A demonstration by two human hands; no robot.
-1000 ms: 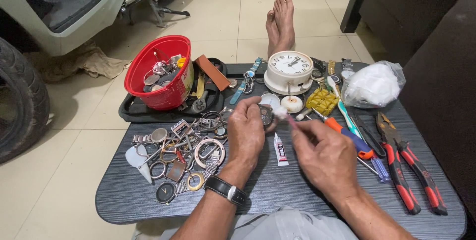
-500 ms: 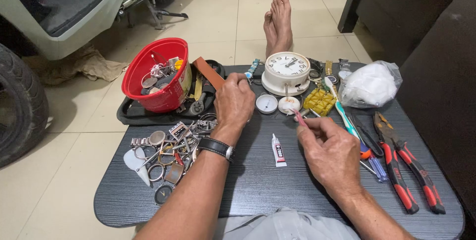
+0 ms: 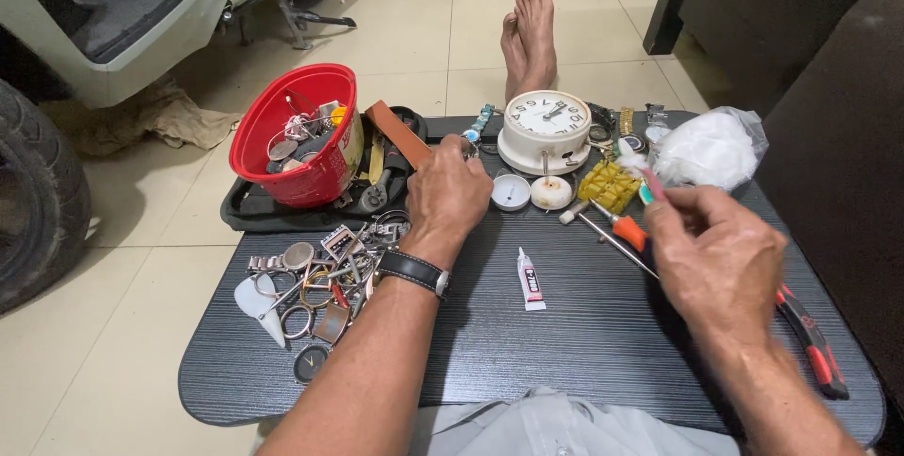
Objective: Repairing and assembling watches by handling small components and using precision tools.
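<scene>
My left hand, with a black wristwatch on its wrist, reaches over the table's far side. Its fingers curl down at the edge of the black tray, beside a watch with a blue strap. What lies under the fingers is hidden. My right hand is raised at the right and pinches a small toothbrush whose white bristles point up. A round white watch case lies on the dark table between the hands. A small glue tube lies nearer to me.
A red basket of watch parts stands on the tray. Loose watch parts are heaped at the left. A white alarm clock, a yellow block, an orange-handled tool, a white plastic bag and red pliers lie on the right. My bare feet rest beyond the table.
My left hand left the table's middle and reached forward to the tray's edge. The round white case now lies on the table. My right hand with the toothbrush lifted slightly to the right.
</scene>
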